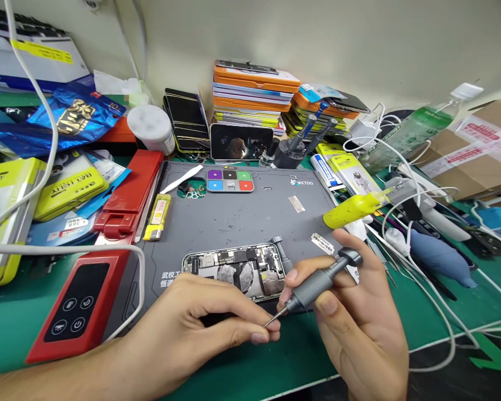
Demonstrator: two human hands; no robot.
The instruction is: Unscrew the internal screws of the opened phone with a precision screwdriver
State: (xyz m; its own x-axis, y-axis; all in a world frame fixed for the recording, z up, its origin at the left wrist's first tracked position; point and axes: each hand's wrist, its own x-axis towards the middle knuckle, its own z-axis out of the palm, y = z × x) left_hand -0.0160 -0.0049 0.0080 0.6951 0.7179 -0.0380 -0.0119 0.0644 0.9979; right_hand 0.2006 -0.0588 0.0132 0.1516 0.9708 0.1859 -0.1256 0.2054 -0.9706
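Screwdriver, grey with a knurled handle, is held slantwise in the lower middle of the frame, its thin shaft pointing down and to the left. Its handle is gripped between the thumb and curled fingers of the right hand, while its tip is pinched between the thumb and fingertips of the left hand; whether anything small is also pinched there cannot be told. Just behind the fingers, an opened phone is laid flat, its inner parts exposed and its near edge partly hidden by the left hand.

The phone is supported by a dark grey mat, spread over a green tabletop. On the mat's upper part a panel of coloured squares is placed, and toward its right edge a razor blade. At lower left, a red device with a black panel is crossed by a white cable. The upper left is crowded with yellow boxes and a blue pouch. Orange boxes are stacked at upper centre before a pale wall; at upper right, a cardboard box is seen.
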